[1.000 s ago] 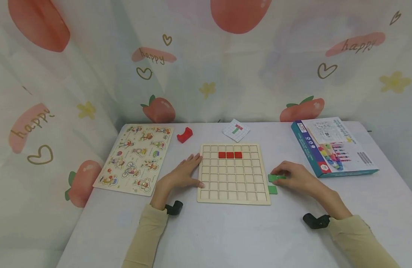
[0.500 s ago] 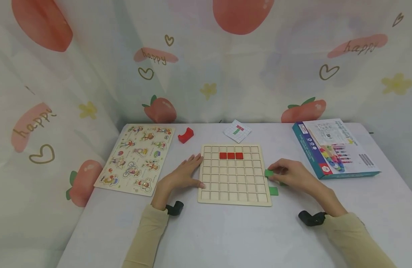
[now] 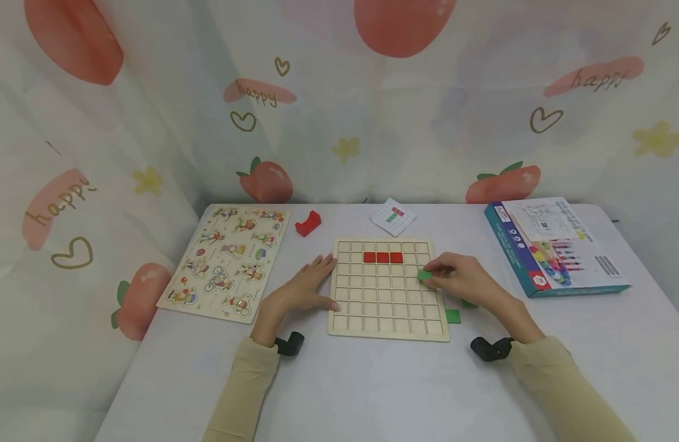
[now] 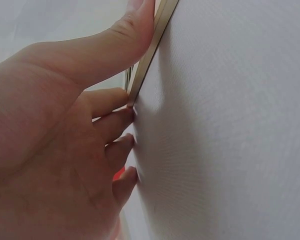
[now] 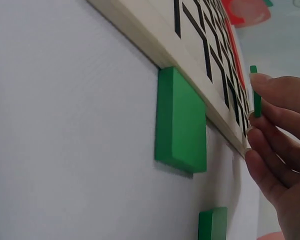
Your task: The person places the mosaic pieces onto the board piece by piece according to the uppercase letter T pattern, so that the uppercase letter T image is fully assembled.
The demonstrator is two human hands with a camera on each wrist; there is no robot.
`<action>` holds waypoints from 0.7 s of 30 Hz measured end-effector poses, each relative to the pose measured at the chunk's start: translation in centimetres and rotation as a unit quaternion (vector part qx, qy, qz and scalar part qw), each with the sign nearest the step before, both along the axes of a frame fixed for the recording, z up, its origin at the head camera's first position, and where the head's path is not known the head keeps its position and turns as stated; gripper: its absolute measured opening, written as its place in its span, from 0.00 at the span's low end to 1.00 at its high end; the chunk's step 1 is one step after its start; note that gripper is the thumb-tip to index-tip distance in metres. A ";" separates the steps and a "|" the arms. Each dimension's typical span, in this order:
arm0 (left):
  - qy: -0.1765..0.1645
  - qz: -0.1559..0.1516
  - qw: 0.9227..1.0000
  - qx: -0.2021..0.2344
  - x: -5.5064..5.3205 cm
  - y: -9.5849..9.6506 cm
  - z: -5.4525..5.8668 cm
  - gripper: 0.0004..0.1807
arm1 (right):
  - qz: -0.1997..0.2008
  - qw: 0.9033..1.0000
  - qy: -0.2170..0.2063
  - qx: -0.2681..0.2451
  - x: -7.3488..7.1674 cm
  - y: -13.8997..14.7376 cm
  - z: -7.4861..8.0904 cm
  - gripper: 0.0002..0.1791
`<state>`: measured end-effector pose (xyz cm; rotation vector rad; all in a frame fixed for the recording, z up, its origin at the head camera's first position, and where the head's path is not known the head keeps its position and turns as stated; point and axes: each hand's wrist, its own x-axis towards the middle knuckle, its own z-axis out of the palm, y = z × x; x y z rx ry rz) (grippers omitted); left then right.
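Our right hand (image 3: 466,279) pinches a green tile (image 3: 425,275) over the board (image 3: 384,296); left hand (image 3: 299,288), fingers extended, touches its edge.

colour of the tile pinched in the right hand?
Green. The tile in the right hand shows best in the right wrist view, nearly edge-on.

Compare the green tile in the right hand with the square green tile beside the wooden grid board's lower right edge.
The right hand pinches the held green tile over the wooden grid board; the square green tile rests on the white table. In the right wrist view, the held tile shows edge-on, the square tile its broad face. Both are green.
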<state>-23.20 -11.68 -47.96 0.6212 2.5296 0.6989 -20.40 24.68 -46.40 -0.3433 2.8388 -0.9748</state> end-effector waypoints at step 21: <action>0.003 0.003 1.000 0.006 0.2 0.0 0.4 0.58 | 0.051 0.998 0.026 -0.019 -2.9 -4.9 -0.8 0.15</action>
